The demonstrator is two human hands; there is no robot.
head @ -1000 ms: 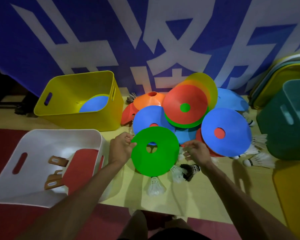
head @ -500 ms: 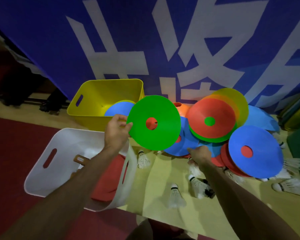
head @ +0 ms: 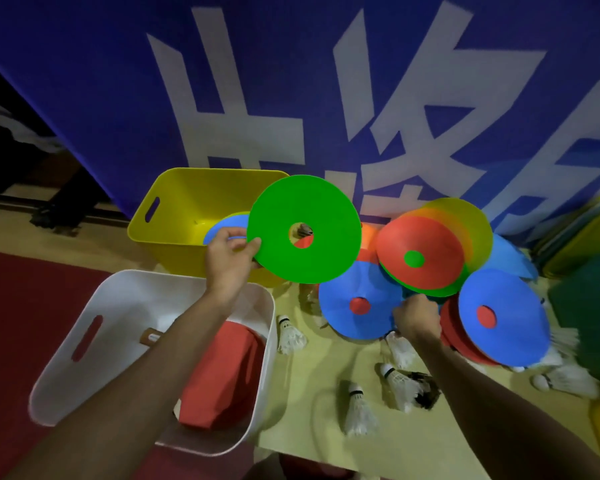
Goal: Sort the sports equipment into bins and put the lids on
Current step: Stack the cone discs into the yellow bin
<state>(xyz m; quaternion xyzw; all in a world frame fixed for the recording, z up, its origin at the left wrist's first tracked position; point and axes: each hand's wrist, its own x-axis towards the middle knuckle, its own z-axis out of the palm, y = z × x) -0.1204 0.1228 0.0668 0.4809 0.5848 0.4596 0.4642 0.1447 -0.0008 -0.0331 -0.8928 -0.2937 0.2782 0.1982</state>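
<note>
My left hand (head: 230, 259) pinches the rim of a green disc cone (head: 305, 216) and holds it in the air by the right edge of the yellow bin (head: 174, 216). A blue disc cone (head: 222, 225) lies inside that bin. My right hand (head: 417, 318) grips the edge of a blue cone (head: 357, 289) in the pile of coloured cones (head: 426, 258) on the floor. The white bin (head: 111, 306) near me holds red table tennis paddles (head: 222, 372). Several shuttlecocks (head: 357, 407) lie on the floor.
A green bin (head: 589, 306) stands at the right edge, with stacked lids (head: 582, 230) leaning behind it. A blue banner wall (head: 291, 81) closes off the back. Red mat (head: 25, 313) covers the floor at left.
My left hand has lifted the green cone from the pile and carried it up and left to the yellow bin. My right hand has reached forward to the blue cone.
</note>
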